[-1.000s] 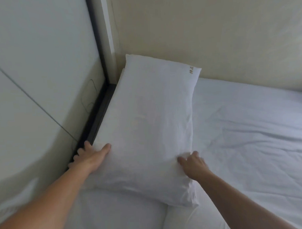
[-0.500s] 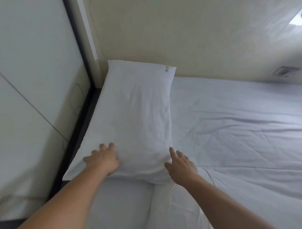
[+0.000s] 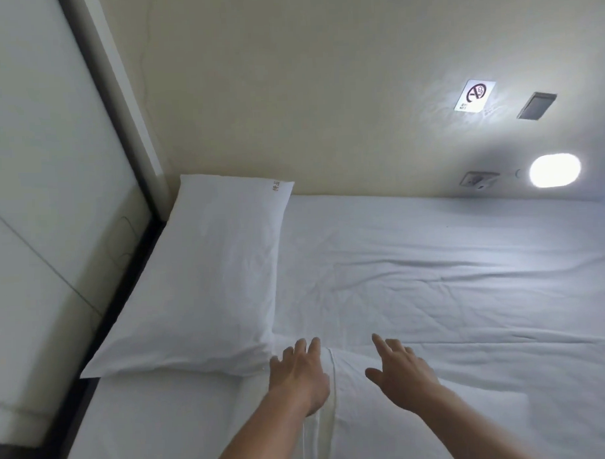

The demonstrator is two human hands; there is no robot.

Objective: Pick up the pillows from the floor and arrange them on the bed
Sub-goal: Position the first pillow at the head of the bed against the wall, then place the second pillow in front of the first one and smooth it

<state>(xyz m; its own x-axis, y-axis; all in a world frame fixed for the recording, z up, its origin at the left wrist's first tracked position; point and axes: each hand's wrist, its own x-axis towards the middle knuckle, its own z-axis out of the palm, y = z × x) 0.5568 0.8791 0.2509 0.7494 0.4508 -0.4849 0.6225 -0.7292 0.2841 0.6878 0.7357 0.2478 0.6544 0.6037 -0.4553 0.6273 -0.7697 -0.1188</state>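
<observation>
A white pillow [image 3: 210, 284] lies flat along the left edge of the bed [image 3: 450, 292], its far end against the back wall. My left hand [image 3: 299, 377] hovers just right of the pillow's near right corner, fingers spread, holding nothing. My right hand [image 3: 398, 373] is open beside it over the white sheet, fingers apart. A second white pillow [image 3: 387, 425] appears to lie under both hands at the bed's near side, partly hidden by my arms.
A pale padded panel [image 3: 47, 238] and dark frame [image 3: 124, 287] border the bed on the left. The back wall carries a no-smoking sign [image 3: 474, 95], a switch plate [image 3: 537, 105], a socket [image 3: 479, 179] and a lit lamp [image 3: 554, 170].
Both hands have come off the pillow and shifted right onto the sheet. The pillow stays flat by the left edge. The view has tilted up, showing more wall.
</observation>
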